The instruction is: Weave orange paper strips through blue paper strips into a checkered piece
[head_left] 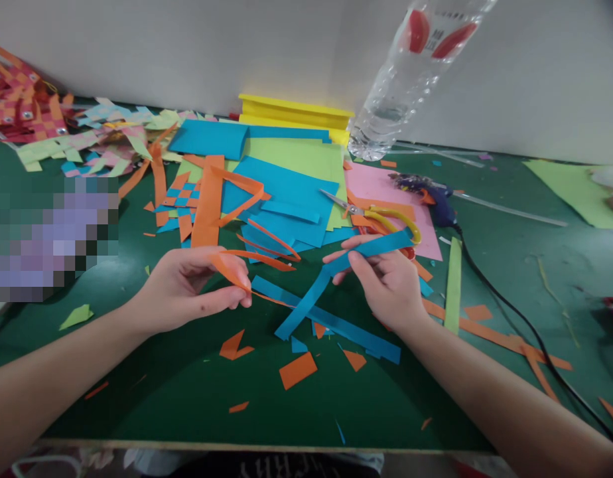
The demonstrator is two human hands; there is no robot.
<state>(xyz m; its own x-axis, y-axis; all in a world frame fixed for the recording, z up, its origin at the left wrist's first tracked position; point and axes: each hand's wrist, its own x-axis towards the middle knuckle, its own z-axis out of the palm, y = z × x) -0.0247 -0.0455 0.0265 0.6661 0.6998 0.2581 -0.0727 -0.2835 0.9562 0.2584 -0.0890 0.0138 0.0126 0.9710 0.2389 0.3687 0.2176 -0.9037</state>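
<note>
Between the thumb and fingers of my left hand is an orange paper strip, bent and hanging to the right. My right hand pinches a folded blue paper strip; one end points up right, the other slants down left. Under it another blue strip lies on the green table. Just beyond my right hand are yellow-handled scissors, blades apart, resting on paper. A wide orange strip and a woven orange-and-blue piece lie past my left hand.
A clear water bottle stands tilted-looking at the back. A glue gun trails a black cord on the right. Woven paper pieces pile up at the far left. Orange scraps lie near the table's front edge.
</note>
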